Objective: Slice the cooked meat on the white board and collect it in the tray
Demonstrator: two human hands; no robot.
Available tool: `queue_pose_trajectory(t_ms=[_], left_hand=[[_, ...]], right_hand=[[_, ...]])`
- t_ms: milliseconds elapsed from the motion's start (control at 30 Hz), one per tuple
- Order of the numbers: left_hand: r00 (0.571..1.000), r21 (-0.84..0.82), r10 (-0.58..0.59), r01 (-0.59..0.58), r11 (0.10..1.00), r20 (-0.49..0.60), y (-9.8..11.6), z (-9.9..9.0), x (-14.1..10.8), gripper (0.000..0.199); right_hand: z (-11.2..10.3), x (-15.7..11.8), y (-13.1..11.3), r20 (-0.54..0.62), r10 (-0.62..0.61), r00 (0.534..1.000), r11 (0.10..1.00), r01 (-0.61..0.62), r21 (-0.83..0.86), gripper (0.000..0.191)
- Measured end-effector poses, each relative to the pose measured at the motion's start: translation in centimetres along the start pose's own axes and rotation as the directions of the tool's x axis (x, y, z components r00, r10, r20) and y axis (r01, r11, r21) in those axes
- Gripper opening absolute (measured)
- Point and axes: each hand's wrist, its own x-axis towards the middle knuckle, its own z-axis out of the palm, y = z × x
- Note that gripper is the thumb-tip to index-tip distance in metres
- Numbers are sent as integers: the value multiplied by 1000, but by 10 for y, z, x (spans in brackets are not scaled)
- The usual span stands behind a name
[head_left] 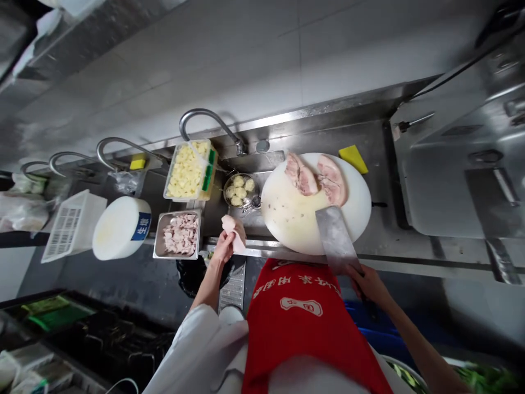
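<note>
The left hand (223, 249) grips a pale pink piece (234, 227) left of the cutting board (283, 221); the right hand (368, 284) clasps a cleaver (337, 238) across the board's near edge. Two meat slabs (333, 183) lie beyond; a pot (225, 192) stands between board and tub (214, 189).

Counts 3 lg meat pcs (301, 176), 2 hands (223, 245), 1 cleaver (338, 236), 2 rd wht bds (289, 227). Also shows 4 curved taps (205, 112), 2 yel. items (353, 158), 1 wht basket (68, 223).
</note>
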Motion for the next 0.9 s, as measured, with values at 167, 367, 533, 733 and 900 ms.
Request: queue_pose_trajectory(t_ms=[167,367,533,733,900], left_hand=[[990,-50,-143,142,989,-9,-24,-28,-37,74],[974,-231,-198,219,948,110,-13,-68,-57,77],[965,-276,-175,226,934,196,11,-121,-75,71],[997,-326,-65,72,943,35,15,-183,-137,63],[953,-433,69,-198,879,-296,-20,-197,-225,61]], right_hand=[[66,20,-20,-43,21,999,996,-17,86,48],[147,37,-66,-178,-13,984,981,47,188,50],[197,58,-89,-208,-58,976,949,119,291,50],[239,89,-122,212,-227,951,959,180,219,49],[309,95,-190,578,-261,773,965,222,139,48]])
